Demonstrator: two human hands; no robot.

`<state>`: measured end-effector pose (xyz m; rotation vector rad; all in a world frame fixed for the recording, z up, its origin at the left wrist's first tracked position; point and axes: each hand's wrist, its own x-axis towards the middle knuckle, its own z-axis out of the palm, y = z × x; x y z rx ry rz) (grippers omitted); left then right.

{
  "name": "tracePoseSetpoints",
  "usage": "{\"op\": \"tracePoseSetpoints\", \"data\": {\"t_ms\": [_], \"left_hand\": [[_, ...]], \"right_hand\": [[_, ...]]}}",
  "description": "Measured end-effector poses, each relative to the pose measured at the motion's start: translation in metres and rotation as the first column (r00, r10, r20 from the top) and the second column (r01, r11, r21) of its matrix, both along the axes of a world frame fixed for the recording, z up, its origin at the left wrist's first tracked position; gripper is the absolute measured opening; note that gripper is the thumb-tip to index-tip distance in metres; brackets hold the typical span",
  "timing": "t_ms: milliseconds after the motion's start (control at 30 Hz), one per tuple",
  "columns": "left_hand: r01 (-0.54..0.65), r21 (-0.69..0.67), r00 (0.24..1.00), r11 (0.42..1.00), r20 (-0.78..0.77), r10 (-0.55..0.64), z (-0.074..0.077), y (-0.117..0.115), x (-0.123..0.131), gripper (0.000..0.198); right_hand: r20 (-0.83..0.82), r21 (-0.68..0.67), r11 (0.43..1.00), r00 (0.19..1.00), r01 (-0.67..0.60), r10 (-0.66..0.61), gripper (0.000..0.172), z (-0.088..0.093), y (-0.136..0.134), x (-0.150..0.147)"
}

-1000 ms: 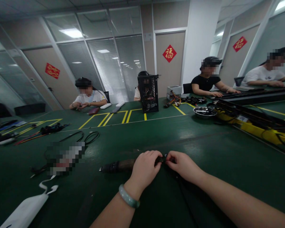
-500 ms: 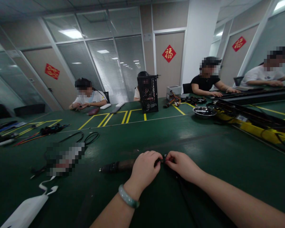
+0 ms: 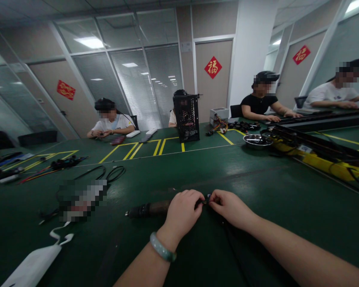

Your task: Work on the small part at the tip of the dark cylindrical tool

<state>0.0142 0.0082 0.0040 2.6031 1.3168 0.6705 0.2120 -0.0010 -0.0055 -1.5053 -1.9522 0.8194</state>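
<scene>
There's a black cable (image 3: 229, 243) running from near me up to a small black connector (image 3: 206, 199), and the left hand (image 3: 182, 213) and right hand (image 3: 231, 207) both have fingertips pinched tight on it. I'd pinch close to the joint and leave the cable slack so nothing twists. A dark cylindrical tool (image 3: 148, 209) pokes out just left of the left hand; a black case (image 3: 186, 117) sits far back.
</scene>
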Motion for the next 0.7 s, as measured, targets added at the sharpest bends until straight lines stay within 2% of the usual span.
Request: {"op": "tracePoseSetpoints", "data": {"t_ms": [233,700], "left_hand": [[0.015,0.028,1.0,1.0,-0.01,-0.014,-0.0007,0.0009,0.0005,0.018],[0.003,0.002,1.0,1.0,-0.028,-0.003,0.0009,-0.0002,0.0008,0.016]], "right_hand": [[0.019,0.032,0.999,1.0,0.025,-0.025,0.01,0.0013,0.0006,-0.0002],[0.006,0.046,0.999,1.0,-0.015,0.015,0.009,-0.0024,0.002,0.0004]]}}
